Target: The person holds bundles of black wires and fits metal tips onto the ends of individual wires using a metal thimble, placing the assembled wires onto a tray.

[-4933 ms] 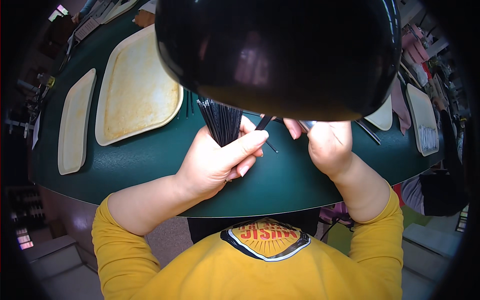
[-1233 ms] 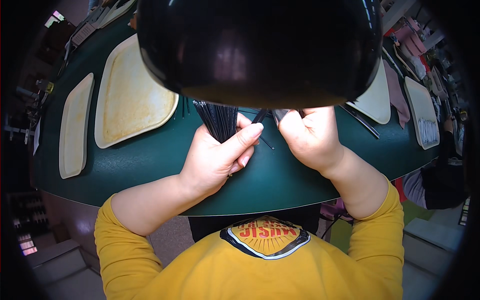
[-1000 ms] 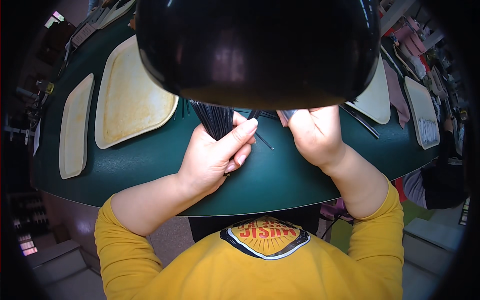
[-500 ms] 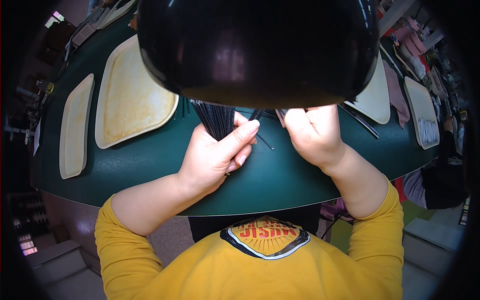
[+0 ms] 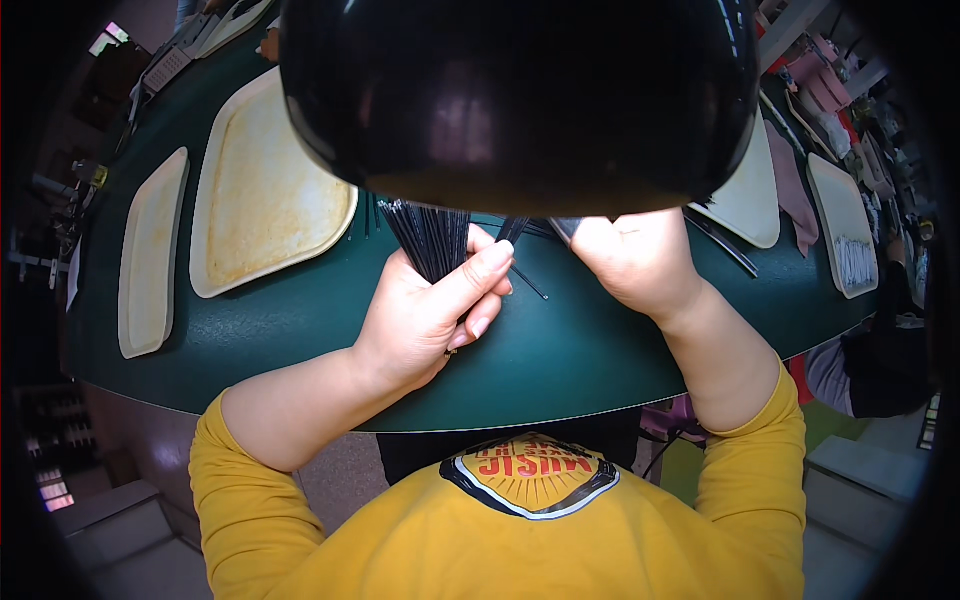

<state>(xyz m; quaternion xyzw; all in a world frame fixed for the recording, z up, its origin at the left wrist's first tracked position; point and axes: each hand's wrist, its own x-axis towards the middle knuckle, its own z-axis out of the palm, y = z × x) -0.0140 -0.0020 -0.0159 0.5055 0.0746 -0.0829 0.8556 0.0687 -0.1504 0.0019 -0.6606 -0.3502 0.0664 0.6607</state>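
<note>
My left hand [image 5: 425,315] is closed around a thick bundle of thin black wires [image 5: 432,240] with pale tips, its thumb pressed along them. A smaller group of the same black wires sticks out past that thumb. My right hand [image 5: 640,260] is raised to the right of it, its fingers hidden under a large glossy black dome [image 5: 520,110]. Beside its thumb side shows a small grey piece [image 5: 567,228]; whether the hand grips it I cannot tell. A single loose black wire [image 5: 532,284] lies on the green table between the hands.
A large stained cream tray [image 5: 270,190] and a narrow cream tray [image 5: 152,255] lie to the left. On the right are another pale tray [image 5: 755,200], a dark metal strip [image 5: 722,243], a pink cloth [image 5: 795,195] and a small tray [image 5: 840,200] holding white slender pieces.
My right hand has turned and shifted slightly right, showing more of its palm side. My left hand keeps the wire bundle in nearly the same place.
</note>
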